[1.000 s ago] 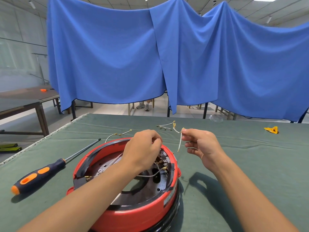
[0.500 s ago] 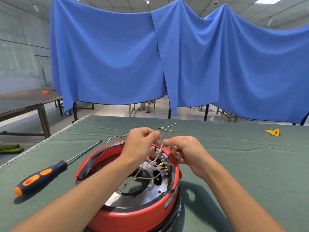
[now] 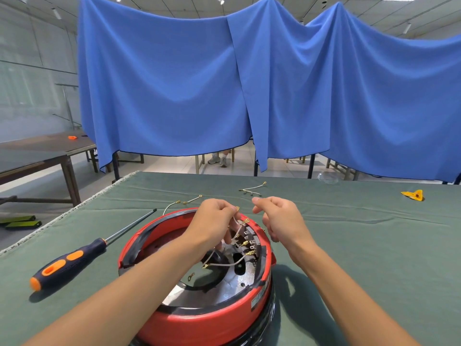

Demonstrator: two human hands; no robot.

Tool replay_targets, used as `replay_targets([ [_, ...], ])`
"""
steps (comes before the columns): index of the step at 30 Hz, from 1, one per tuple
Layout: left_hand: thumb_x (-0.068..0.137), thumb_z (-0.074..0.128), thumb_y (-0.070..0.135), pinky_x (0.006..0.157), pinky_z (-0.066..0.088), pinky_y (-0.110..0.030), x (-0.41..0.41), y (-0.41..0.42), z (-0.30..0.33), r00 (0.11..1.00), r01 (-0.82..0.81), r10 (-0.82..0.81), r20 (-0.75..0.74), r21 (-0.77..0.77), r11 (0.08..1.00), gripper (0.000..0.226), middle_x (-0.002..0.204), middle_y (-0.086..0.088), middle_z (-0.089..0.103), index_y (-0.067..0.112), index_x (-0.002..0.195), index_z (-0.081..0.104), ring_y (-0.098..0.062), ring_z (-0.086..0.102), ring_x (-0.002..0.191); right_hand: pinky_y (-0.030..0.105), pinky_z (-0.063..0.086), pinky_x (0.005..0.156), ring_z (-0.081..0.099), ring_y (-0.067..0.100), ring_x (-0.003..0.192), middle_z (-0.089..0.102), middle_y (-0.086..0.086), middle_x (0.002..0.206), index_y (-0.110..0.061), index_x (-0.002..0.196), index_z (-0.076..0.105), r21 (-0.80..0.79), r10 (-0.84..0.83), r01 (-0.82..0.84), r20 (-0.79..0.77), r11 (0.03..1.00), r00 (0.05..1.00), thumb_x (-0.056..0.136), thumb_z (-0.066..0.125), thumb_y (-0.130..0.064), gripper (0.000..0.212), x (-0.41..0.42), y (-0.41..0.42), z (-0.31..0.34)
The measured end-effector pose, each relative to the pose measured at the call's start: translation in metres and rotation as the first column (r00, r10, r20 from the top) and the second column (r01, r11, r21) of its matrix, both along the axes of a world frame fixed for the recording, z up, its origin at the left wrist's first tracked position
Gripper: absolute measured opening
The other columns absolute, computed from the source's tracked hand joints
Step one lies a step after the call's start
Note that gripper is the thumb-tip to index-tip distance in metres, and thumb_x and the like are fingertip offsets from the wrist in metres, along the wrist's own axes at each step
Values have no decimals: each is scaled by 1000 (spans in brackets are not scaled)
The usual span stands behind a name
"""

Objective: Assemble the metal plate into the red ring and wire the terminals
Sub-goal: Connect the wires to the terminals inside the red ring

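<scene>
Left hand [image 3: 214, 221] pinches a wire [image 3: 237, 229]; right hand [image 3: 279, 218] loosely curled, seemingly empty; ring label [image 3: 258, 299] unreadable.

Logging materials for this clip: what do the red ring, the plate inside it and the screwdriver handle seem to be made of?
The round red ring looks like glossy moulded plastic, given its smooth, even sheen. The silvery plate inside it appears to be bare metal: it shows bright, streaky reflections. The dark blue and orange screwdriver handle looks like matte plastic or rubber; which one cannot be told.
</scene>
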State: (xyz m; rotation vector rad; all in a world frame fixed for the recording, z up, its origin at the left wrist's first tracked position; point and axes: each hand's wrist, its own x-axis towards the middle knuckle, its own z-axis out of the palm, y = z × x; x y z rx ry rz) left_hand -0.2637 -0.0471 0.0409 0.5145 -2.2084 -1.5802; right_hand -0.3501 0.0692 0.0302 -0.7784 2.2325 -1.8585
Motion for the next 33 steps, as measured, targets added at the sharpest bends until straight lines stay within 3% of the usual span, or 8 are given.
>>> replay_targets([
  [4,95,54,17,36,29,-15,0,-7,-5,993,-55,69,99,-133,990,32,50,2,56,4,68,67,-8,38,33,27,42,60,55,8,63,59,-9,66,-17,78,62,86,-107,119,-131,989,986,83,65,-38,22,-4,-6,-10],
  [7,92,61,22,34,26,-16,0,-12,-5,982,-106,128,137,-159,982,32,51,2,56,7,65,70,-1,33,26,32,47,66,60,12,70,63,-7,73,-24,78,60,120,-115,132,-139,984,984,80,67,-40,17,-6,-11,-19],
  [10,91,61,21,36,23,-18,1,-13,-5,966,-106,142,215,-168,980,31,53,1,53,11,62,67,-8,41,41,35,49,74,63,15,80,66,-5,81,-25,79,60,160,-93,114,-134,980,987,79,67,-41,18,-7,-14,-25],
  [13,92,58,16,37,21,-17,0,-11,-5,955,-74,121,272,-179,981,28,61,-4,45,11,66,65,-21,45,62,34,49,74,63,14,80,67,-5,81,-24,78,61,149,-72,91,-127,985,989,80,67,-41,18,-8,-14,-27],
  [19,95,53,15,47,25,-24,-2,-8,-5,954,-35,100,283,-226,973,30,56,-3,44,7,71,69,-18,41,57,24,44,67,61,9,78,66,-9,78,-26,76,63,140,13,5,-127,990,992,85,64,-28,9,-8,-14,-27],
  [23,95,53,14,63,36,-28,-2,-9,-7,957,-14,100,271,-302,953,37,55,-2,49,12,61,66,-15,45,58,28,47,75,62,12,83,67,-6,83,-23,80,64,125,41,-30,-86,992,995,83,66,-31,8,-10,-16,-30],
  [27,95,54,16,49,29,-25,-3,-10,-8,954,-7,113,277,-357,934,37,45,3,45,13,60,66,-12,39,47,28,47,74,62,12,83,66,-7,83,-23,81,64,127,54,-43,-85,991,995,84,65,-31,8,-11,-15,-31],
  [33,95,56,20,50,31,-27,-4,-9,-9,952,1,123,282,-403,915,32,47,3,45,11,67,70,-12,41,49,27,46,73,61,12,82,65,-7,82,-25,79,62,134,72,-59,-88,989,994,82,67,-27,6,-10,-14,-29],
])
